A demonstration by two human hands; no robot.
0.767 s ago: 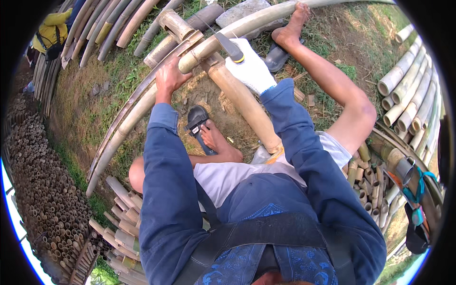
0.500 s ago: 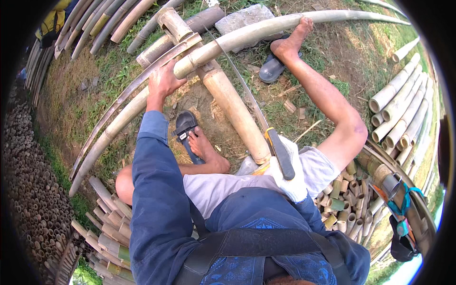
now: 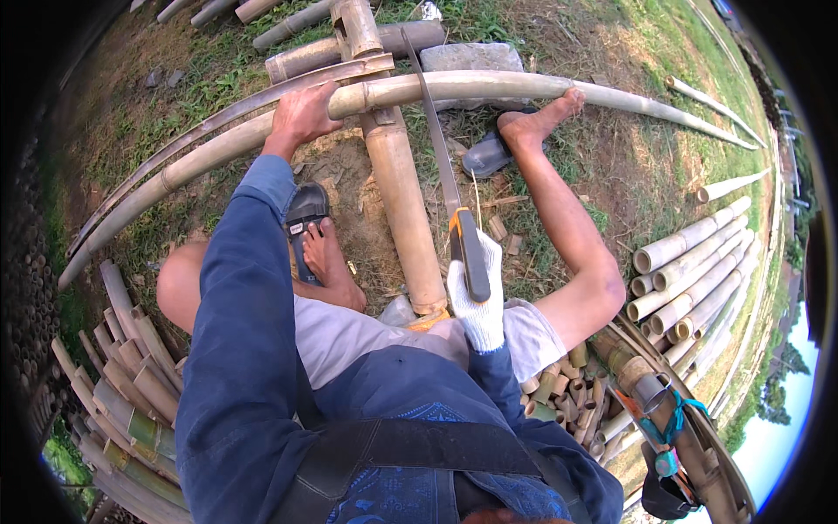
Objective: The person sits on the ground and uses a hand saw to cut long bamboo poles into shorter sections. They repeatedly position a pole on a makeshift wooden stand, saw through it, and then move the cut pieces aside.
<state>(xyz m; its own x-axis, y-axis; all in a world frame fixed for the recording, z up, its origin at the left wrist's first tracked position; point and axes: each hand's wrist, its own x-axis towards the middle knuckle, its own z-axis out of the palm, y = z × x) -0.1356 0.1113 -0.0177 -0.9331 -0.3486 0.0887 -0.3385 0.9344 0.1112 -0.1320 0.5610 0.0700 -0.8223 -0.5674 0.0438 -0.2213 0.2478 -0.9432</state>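
Observation:
My bare left hand (image 3: 304, 115) is wrapped over a long bamboo pole (image 3: 497, 84) that lies crosswise in front of me. In a white knit glove, my right hand (image 3: 482, 297) is closed around the black and yellow handle of a handsaw (image 3: 443, 162). Its long blade crosses the pole to the right of my left hand; whether the teeth have cut in cannot be made out. A bamboo post (image 3: 397, 192) runs from between my legs to under the pole. Behind the pole lies a split bamboo strip (image 3: 236, 109). My right foot (image 3: 528, 129) presses against the pole.
A stone block (image 3: 471, 59) and a thick bamboo log (image 3: 305, 61) lie beyond the pole. Bamboo poles are stacked at the right (image 3: 690, 271) and lower left (image 3: 131, 384). Short cut pieces (image 3: 567, 397) are heaped beside my right thigh. A dark sandal (image 3: 487, 155) lies near my right foot.
My right hand has pushed the saw forward, so more blade reaches past the pole and the handle is nearer to it. My left hand keeps its hold. The whole view has shifted.

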